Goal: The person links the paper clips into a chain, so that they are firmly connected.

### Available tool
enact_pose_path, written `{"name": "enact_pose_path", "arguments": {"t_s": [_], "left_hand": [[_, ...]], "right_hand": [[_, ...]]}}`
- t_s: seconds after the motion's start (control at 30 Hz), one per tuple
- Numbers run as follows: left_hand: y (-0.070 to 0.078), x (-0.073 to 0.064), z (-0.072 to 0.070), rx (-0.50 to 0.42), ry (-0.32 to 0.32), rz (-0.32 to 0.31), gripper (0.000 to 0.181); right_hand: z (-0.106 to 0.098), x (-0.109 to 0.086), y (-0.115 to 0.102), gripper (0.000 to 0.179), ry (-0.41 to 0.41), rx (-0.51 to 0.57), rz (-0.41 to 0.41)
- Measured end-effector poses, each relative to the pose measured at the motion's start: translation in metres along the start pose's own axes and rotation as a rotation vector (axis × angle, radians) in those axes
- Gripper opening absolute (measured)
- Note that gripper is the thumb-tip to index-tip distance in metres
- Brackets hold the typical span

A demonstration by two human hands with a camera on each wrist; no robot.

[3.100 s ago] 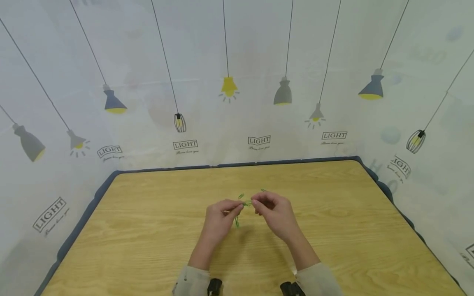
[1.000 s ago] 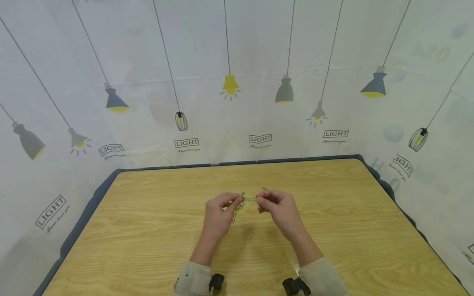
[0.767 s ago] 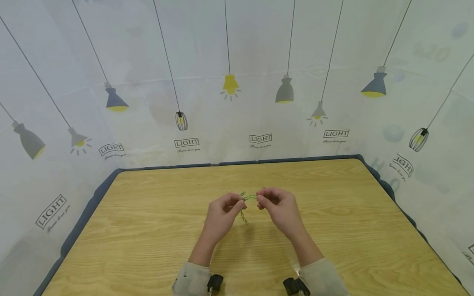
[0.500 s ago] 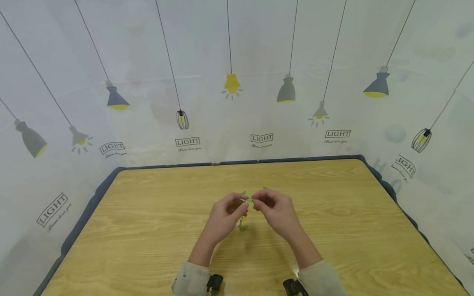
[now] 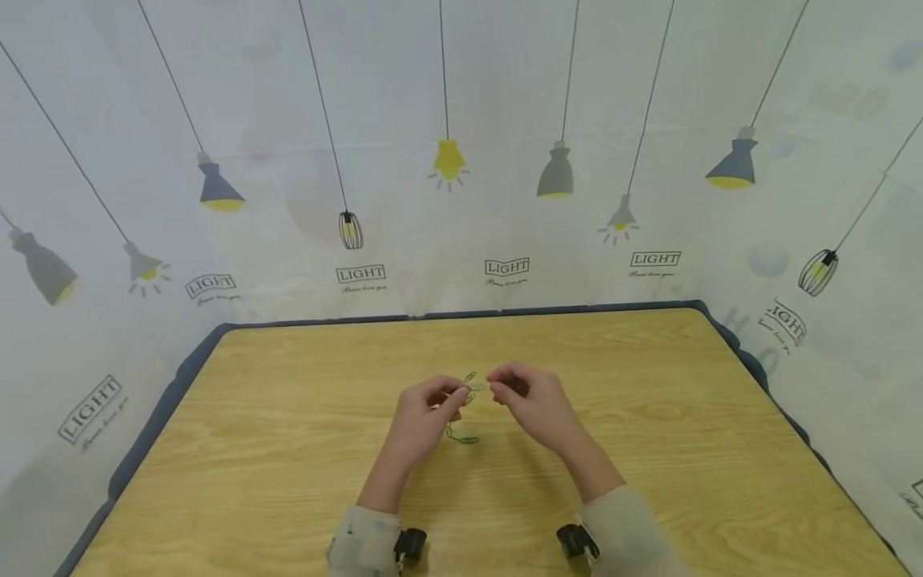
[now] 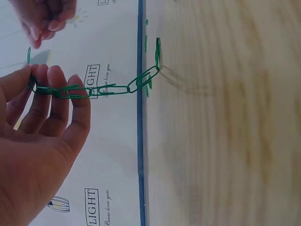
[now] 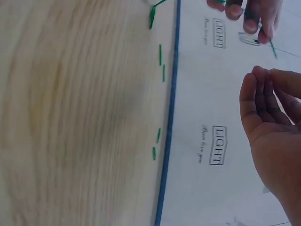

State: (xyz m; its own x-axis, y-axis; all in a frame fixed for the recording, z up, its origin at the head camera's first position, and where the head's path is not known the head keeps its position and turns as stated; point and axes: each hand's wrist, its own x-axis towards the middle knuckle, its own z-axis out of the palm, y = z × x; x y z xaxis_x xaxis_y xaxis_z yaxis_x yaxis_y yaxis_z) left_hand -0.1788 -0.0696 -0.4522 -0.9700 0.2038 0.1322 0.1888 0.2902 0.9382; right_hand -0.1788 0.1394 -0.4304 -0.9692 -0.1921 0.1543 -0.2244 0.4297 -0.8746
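Observation:
My left hand [image 5: 427, 413] pinches a chain of green paper clips [image 6: 110, 89] between thumb and fingertips. The chain drapes across the fingers in the left wrist view, and its lower end hangs close over the wooden table. One clip of it [image 5: 477, 388] sticks out from the pinch toward the right hand. My right hand [image 5: 535, 405] is a short gap away, with nothing between its thumb and fingertips; its fingers are only slightly bent in the right wrist view [image 7: 270, 113].
Several loose green paper clips lie on the table [image 5: 685, 433], such as one clip [image 5: 470, 376] beyond the left fingertips and another clip [image 7: 158, 135] farther right. A dark blue edge [image 5: 461, 318] borders the table, against a wall [image 5: 288, 160] printed with lamps.
Earlier both hands pinched the clips at the chain's upper end. The right fingers have let go of the clip, and the left hand has shifted slightly left with the chain.

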Motion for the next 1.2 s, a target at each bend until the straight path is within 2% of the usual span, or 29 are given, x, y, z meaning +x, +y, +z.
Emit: {"name": "enact_pose_path", "arguments": {"t_s": [0.23,0.43,0.73,0.9,1.03,1.2], "left_hand": [[-0.005,0.006,-0.005,-0.019,0.029,-0.035,0.022],[-0.007,0.008,-0.006,-0.022,0.032,-0.04,0.023],[-0.009,0.009,-0.008,-0.028,0.031,-0.039,0.02],[-0.01,0.009,-0.008,-0.028,0.031,-0.053,0.019],[-0.011,0.008,-0.009,-0.024,0.026,-0.067,0.023],[-0.01,0.008,-0.012,-0.017,0.028,-0.073,0.024]], "right_hand": [[-0.002,0.025,0.022,0.019,-0.103,-0.098,0.08],[0.003,0.044,0.035,0.023,-0.169,-0.105,0.135],[0.024,0.067,0.051,0.021,-0.306,-0.181,0.141],[0.03,0.072,0.055,0.023,-0.322,-0.244,0.147],[0.033,0.073,0.059,0.018,-0.319,-0.267,0.152],[0.034,0.074,0.061,0.008,-0.316,-0.268,0.12]]}}
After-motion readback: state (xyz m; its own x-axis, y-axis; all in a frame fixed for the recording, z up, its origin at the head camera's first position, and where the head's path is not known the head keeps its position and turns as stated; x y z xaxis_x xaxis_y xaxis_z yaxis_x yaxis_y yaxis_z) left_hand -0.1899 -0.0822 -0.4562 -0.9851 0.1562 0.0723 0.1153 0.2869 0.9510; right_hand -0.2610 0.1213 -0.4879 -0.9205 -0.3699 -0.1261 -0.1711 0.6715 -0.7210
